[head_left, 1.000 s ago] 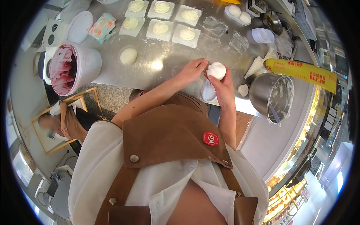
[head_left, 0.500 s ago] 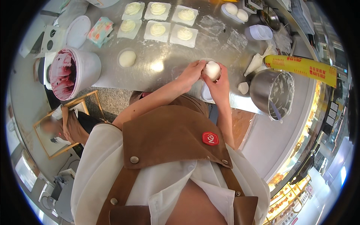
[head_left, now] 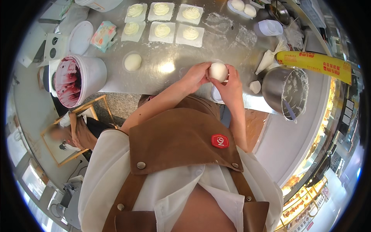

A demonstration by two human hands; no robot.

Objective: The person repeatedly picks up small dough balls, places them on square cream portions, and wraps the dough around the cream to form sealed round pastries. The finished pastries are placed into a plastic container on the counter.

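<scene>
Ball (head_left: 218, 72) orientation has changed: a second ago its gathered folds showed; now a smooth side faces my view. Both hands meet around it, near the close edge of the desk (head_left: 116, 79). My right hand (head_left: 231, 83) is half curled, thumb in front and fingers along the right side, gripping the ball. My left hand (head_left: 199, 75) is loosely curled, its fingertips against the left side; I cannot tell how firmly they press. Opposed contact probably supports the ball without flattening it.

Beyond the hands, cream swirls (head_left: 161, 31) sit on separate papers (head_left: 169, 39) in two rows, presumably so each lifts singly. A second ball (head_left: 133, 62) rests to the left, apart from them. On the right, a piping bag (head_left: 267, 60) lies beside the bowl (head_left: 272, 91); a spatula (head_left: 289, 109) leans inside, its handle likely kept reachable.
</scene>
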